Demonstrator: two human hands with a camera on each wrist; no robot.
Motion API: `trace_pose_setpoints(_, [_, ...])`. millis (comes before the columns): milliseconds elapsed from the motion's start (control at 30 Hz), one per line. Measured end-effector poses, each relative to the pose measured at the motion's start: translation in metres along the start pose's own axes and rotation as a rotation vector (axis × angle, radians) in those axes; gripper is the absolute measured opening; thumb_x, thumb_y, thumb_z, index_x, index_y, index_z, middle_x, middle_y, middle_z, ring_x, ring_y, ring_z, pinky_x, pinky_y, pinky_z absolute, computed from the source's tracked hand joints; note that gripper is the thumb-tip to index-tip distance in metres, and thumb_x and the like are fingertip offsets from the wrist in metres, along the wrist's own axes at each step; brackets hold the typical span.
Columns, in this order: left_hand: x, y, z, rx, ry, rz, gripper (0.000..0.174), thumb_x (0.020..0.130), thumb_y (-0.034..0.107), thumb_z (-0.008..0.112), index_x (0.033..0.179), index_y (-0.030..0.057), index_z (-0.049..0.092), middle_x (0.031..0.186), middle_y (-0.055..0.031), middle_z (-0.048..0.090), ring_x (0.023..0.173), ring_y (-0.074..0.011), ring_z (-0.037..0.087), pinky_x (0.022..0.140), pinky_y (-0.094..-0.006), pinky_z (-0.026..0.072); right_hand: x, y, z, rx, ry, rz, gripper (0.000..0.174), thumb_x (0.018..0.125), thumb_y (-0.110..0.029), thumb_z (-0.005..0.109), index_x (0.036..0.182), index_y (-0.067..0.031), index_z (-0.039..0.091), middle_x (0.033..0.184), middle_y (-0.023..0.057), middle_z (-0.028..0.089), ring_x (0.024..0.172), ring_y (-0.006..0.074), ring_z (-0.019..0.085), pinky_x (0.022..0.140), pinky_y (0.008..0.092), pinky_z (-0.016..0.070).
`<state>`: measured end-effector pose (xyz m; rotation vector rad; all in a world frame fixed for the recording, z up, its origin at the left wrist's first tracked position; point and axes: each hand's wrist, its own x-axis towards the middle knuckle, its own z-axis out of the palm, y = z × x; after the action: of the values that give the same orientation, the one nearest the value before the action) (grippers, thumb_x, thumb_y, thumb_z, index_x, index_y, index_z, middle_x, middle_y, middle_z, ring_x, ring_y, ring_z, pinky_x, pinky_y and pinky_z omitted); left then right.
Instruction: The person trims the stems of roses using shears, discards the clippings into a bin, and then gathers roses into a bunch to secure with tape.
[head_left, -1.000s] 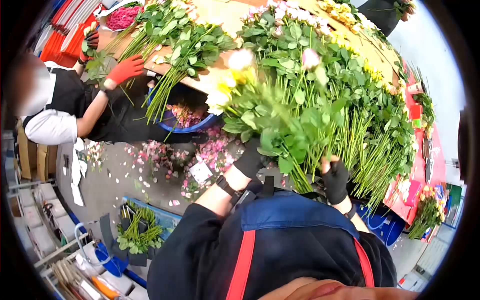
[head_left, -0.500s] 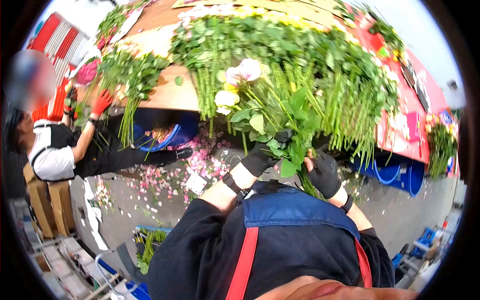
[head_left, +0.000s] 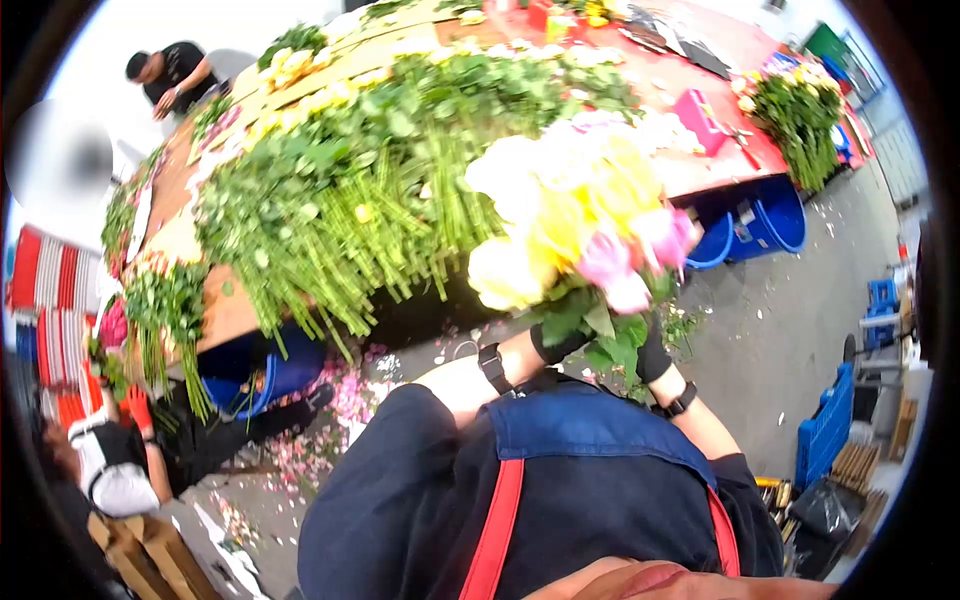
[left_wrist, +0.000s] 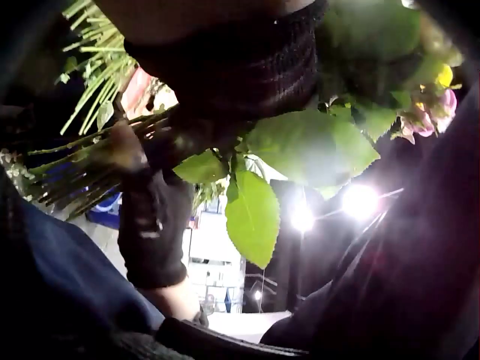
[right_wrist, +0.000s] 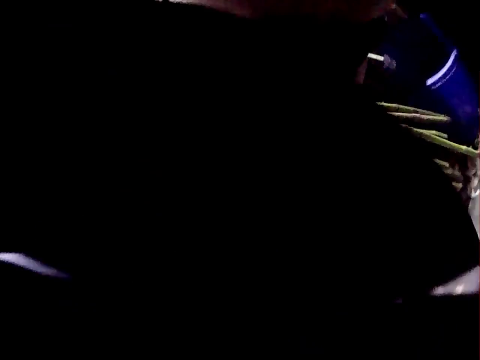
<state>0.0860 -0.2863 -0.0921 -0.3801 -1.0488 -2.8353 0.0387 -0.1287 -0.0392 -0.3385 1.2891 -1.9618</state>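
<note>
A bunch of yellow, white and pink roses (head_left: 575,225) stands blossoms-up before the chest in the head view. My left hand (head_left: 562,343), black-gloved, holds it from the left below the blossoms, its fingers hidden behind leaves. At the right of the leaves is my gloved right hand (head_left: 653,358). The left wrist view has my left hand's dark glove (left_wrist: 232,75) at the top and my right hand (left_wrist: 154,217) beneath it, fingers round the bundled stems (left_wrist: 75,184). The right wrist view is mostly black, with a few stems (right_wrist: 427,120) at its right edge.
Long-stemmed roses (head_left: 330,210) lie in a thick row along the table (head_left: 222,310). Blue buckets (head_left: 780,222) stand under its edge. Fallen petals (head_left: 345,400) cover the floor. One person (head_left: 120,465) works at lower left, another (head_left: 180,80) at the far side.
The bunch has swung from leaning left to upright, its blossoms moving right and nearer the camera. Both hands stay at it. The head view has turned to the right.
</note>
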Motion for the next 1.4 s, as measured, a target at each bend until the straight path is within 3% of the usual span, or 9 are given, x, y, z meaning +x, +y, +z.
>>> trace_pose_setpoints(233, [0.087, 0.022, 0.034, 0.572, 0.016, 0.298, 0.051, 0.093, 0.021, 0.051, 0.137, -0.0025, 0.039, 0.139, -0.0122, 0.043, 0.125, -0.0207, 0.044, 0.107, -0.0315, 0.0348, 0.02, -0.037, -0.054, -0.692, 0.144, -0.289, 0.028, 0.084, -0.016, 0.063, 0.108, -0.0032, 0.063, 0.095, 0.0131, 0.065, 0.087, 0.0245, 0.063, 0.077, 0.0349, 0.05])
trace_pose_setpoints(333, [0.13, 0.074, 0.038, 0.652, -0.025, -0.178, 0.047, 0.091, 0.021, 0.058, 0.131, -0.0001, 0.048, 0.132, -0.0087, 0.052, 0.116, -0.0182, 0.052, 0.1, -0.0294, 0.0406, 0.039, -0.087, -0.051, -1.295, 0.209, -0.449, 0.031, 0.081, -0.018, 0.069, 0.107, -0.0031, 0.063, 0.092, 0.0124, 0.067, 0.081, 0.0222, 0.065, 0.072, 0.0348, 0.0512])
trace_pose_setpoints(400, [0.155, 0.112, 0.044, 1.748, -0.248, -0.33, 0.033, 0.087, 0.021, 0.062, 0.113, 0.0001, 0.062, 0.112, -0.0164, 0.064, 0.101, -0.0255, 0.062, 0.085, -0.0325, 0.0485, 0.062, -0.115, -0.06, -1.281, 0.345, -0.397, 0.033, 0.078, -0.022, 0.072, 0.104, -0.0044, 0.064, 0.088, 0.0136, 0.067, 0.077, 0.0257, 0.065, 0.07, 0.0355, 0.0512])
trace_pose_setpoints(467, [0.157, 0.108, 0.034, 1.389, 0.235, -0.019, 0.035, 0.083, 0.027, 0.067, 0.109, 0.0048, 0.063, 0.107, -0.0166, 0.065, 0.099, -0.0309, 0.063, 0.082, -0.0387, 0.0495, 0.082, -0.159, -0.064, -1.333, 0.337, -0.461, 0.026, 0.08, -0.021, 0.066, 0.101, -0.0042, 0.063, 0.083, 0.015, 0.066, 0.073, 0.0264, 0.064, 0.068, 0.0363, 0.0498])
trace_pose_setpoints(767, [0.323, 0.037, 0.064, 2.131, -0.697, 0.702, 0.051, 0.077, 0.021, 0.056, 0.127, 0.0095, 0.053, 0.117, -0.013, 0.058, 0.121, -0.0317, 0.048, 0.105, -0.0546, 0.0311, 0.146, -0.234, -0.157, -1.425, -0.042, -0.082, 0.032, 0.067, -0.028, 0.066, 0.086, -0.002, 0.064, 0.082, 0.0222, 0.063, 0.077, 0.0397, 0.06, 0.069, 0.0446, 0.0483])
trace_pose_setpoints(900, [0.4, -0.036, 0.055, 2.078, -0.546, 0.146, 0.008, 0.079, 0.018, 0.055, 0.084, 0.0116, 0.058, 0.072, -0.008, 0.062, 0.062, -0.0287, 0.063, 0.059, -0.0445, 0.0478, 0.194, -0.277, -0.255, -1.342, -0.302, 0.017, 0.034, 0.071, -0.023, 0.068, 0.094, 0.0013, 0.062, 0.076, 0.0162, 0.063, 0.072, 0.0314, 0.062, 0.067, 0.0385, 0.0481])
trace_pose_setpoints(1067, [0.511, -0.104, 0.046, 2.091, -0.34, -0.287, 0.015, 0.073, 0.021, 0.057, 0.083, 0.0103, 0.062, 0.072, -0.0132, 0.063, 0.073, -0.0313, 0.065, 0.064, -0.045, 0.0496, 0.321, -0.344, -0.42, -1.036, 0.082, 0.234, 0.036, 0.086, -0.041, 0.061, 0.091, -0.0047, 0.064, 0.071, 0.0115, 0.063, 0.064, 0.0149, 0.06, 0.061, 0.0315, 0.0461])
trace_pose_setpoints(1133, [0.545, -0.128, 0.035, 2.04, -0.272, -0.4, 0.017, 0.073, 0.022, 0.057, 0.083, 0.0087, 0.062, 0.074, -0.0147, 0.064, 0.075, -0.0329, 0.065, 0.066, -0.0454, 0.0499, 0.387, -0.345, -0.497, -1.708, -0.206, -1.115, 0.014, 0.086, -0.013, 0.05, 0.088, -0.0119, 0.064, 0.07, 0.0086, 0.058, 0.068, 0.0254, 0.061, 0.058, 0.0345, 0.0473])
trace_pose_setpoints(1400, [0.616, -0.161, 0.002, 1.923, -0.103, -0.687, 0.034, 0.071, 0.035, 0.065, 0.089, 0.0061, 0.068, 0.083, -0.0182, 0.066, 0.082, -0.0329, 0.064, 0.074, -0.0418, 0.0501, 0.405, -0.352, -0.455, -1.447, -0.151, -0.475, 0.018, 0.08, -0.024, 0.058, 0.074, -0.0071, 0.06, 0.071, 0.0147, 0.059, 0.069, 0.0315, 0.061, 0.065, 0.0419, 0.0471])
